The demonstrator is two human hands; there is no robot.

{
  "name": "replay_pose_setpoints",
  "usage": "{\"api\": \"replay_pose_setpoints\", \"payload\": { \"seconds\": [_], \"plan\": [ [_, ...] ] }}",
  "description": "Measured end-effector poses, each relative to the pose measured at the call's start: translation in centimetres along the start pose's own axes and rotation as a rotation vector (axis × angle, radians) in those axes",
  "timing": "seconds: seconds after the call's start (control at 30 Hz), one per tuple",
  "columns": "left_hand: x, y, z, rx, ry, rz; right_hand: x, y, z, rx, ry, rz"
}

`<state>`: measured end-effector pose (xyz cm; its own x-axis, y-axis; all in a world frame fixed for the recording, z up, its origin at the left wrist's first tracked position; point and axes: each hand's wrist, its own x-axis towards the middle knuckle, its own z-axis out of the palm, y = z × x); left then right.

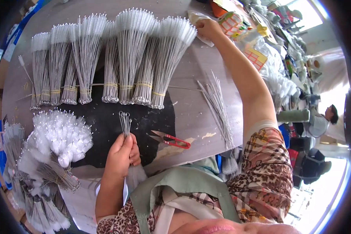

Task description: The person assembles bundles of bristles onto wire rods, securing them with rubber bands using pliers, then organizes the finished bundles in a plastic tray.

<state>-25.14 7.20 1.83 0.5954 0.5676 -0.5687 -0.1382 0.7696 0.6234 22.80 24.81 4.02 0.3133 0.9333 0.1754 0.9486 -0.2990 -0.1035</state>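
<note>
My left hand (124, 151) is closed round a small bunch of wire-handled tube brushes (125, 124), loop ends pointing up and away from me. Their white bristle ends hang below the fist, beside my apron. My right arm stretches to the far right, where my right hand (208, 29) is bent at a whitish plastic bag (201, 18). Its fingertips are partly hidden, and what they grip does not show. Red-handled thread snips (171, 139) lie with blades apart to the right of my left hand, on the edge of a black mat (101, 128).
Several banded bundles of tube brushes (134, 58) line the table's far side, bristles away from me. More brushes (58, 136) are heaped at the left. Loose wire pieces (217, 109) lie at the right. Packages and bags (257, 58) crowd the far right; another person (323, 121) is beyond.
</note>
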Motion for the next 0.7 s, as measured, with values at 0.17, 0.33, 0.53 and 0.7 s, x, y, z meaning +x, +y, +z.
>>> {"api": "replay_pose_setpoints", "payload": {
  "seconds": [0.17,0.33,0.53,0.7],
  "plan": [
    [-0.3,-0.1,0.5,-0.029,0.038,0.048,-1.5,-0.5,-2.2,-0.127,0.058,0.019],
    [-0.4,-0.2,0.6,-0.057,0.002,0.078,-5.4,0.3,-4.9,0.829,-0.040,0.317],
    [-1.5,-0.1,5.0,0.053,-0.115,0.176,-15.6,-3.5,-9.3,1.567,-0.495,0.278],
    [-0.3,0.4,11.1,0.120,-0.186,0.403,-26.1,-10.1,-12.0,1.579,-0.968,0.050]
  ]
}}
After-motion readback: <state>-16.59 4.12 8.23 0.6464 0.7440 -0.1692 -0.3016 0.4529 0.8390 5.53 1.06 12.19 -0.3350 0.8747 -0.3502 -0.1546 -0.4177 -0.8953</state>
